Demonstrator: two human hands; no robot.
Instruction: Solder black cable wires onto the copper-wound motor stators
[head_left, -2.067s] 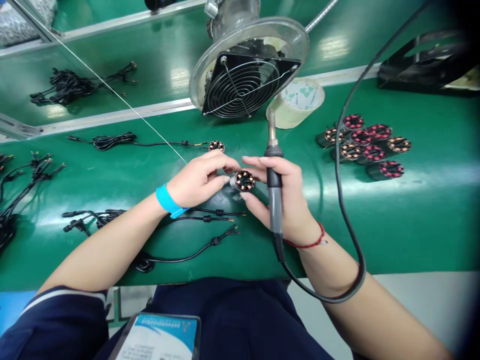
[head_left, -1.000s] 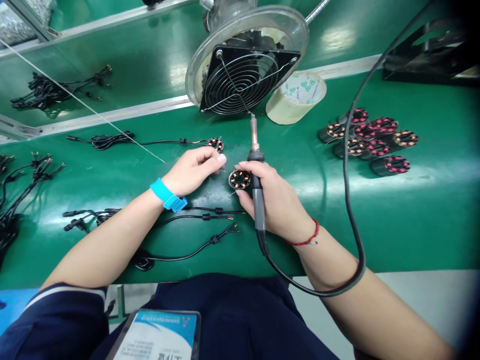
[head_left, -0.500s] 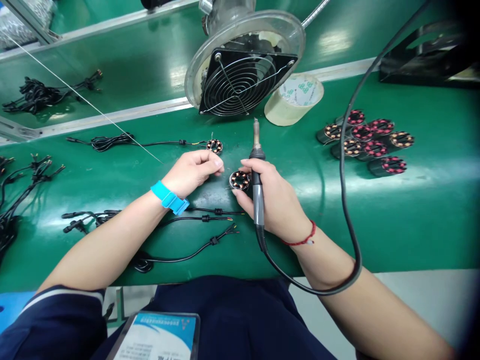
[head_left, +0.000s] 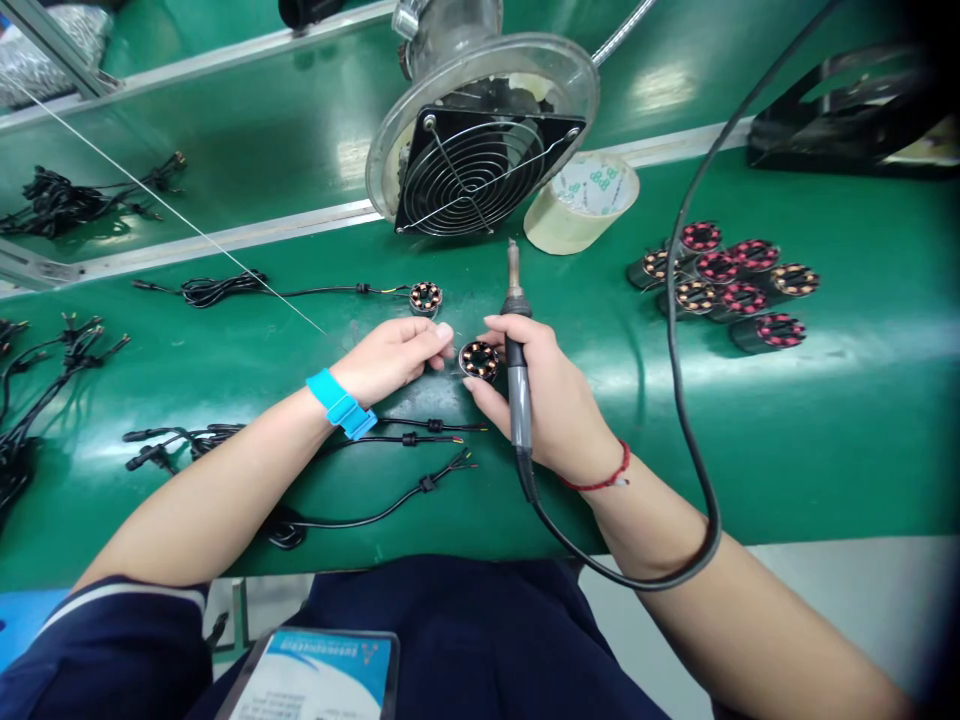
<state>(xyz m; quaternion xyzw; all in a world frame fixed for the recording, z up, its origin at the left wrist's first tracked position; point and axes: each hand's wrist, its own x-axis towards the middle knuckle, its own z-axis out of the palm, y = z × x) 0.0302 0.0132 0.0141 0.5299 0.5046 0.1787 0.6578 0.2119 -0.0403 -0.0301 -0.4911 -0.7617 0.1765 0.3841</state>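
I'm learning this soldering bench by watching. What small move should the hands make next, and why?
Probably tip the iron down toward the stator. The right hand holds both, yet the iron's tip points up and away from the stator, while the left hand pinches something fine, too small to tell, just beside it.

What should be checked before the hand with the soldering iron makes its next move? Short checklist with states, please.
1. Soldering iron gripped in right hand: ok.
2. Iron tip clear of the fan guard: ok.
3. Stator steadied by the right hand's fingertips: ok.
4. Left hand pinching something fine beside the stator: cannot tell what.
5. Iron cord off the spare stators: not ok, it crosses them.
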